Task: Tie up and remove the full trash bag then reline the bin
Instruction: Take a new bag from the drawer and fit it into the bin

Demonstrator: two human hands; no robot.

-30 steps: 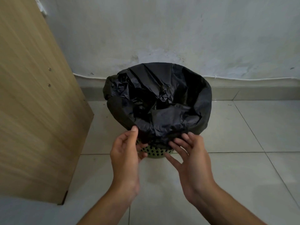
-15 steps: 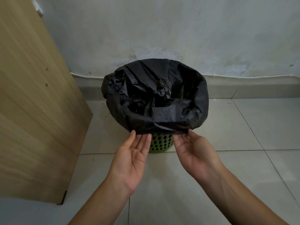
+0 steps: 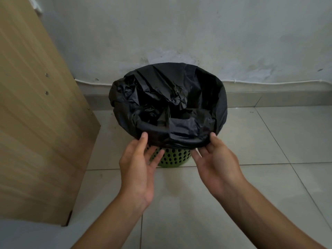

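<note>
Where bag (image 3: 179,97) overhangs bin (image 3: 172,157), hands (image 3: 175,159)

The trash bag (image 3: 179,97) is thin black plastic film, creased and crinkled, with a dull sheen on its folds. The bin (image 3: 172,158) beneath it is light green plastic, smooth and pierced with round holes. The cabinet panel (image 3: 36,112) shows a light wood-grain face, matt, with small metal screw heads. The floor tiles (image 3: 269,141) are pale, smooth and slightly glossy. The wall (image 3: 197,33) is painted plaster, matt, blotchy and scuffed.
</note>
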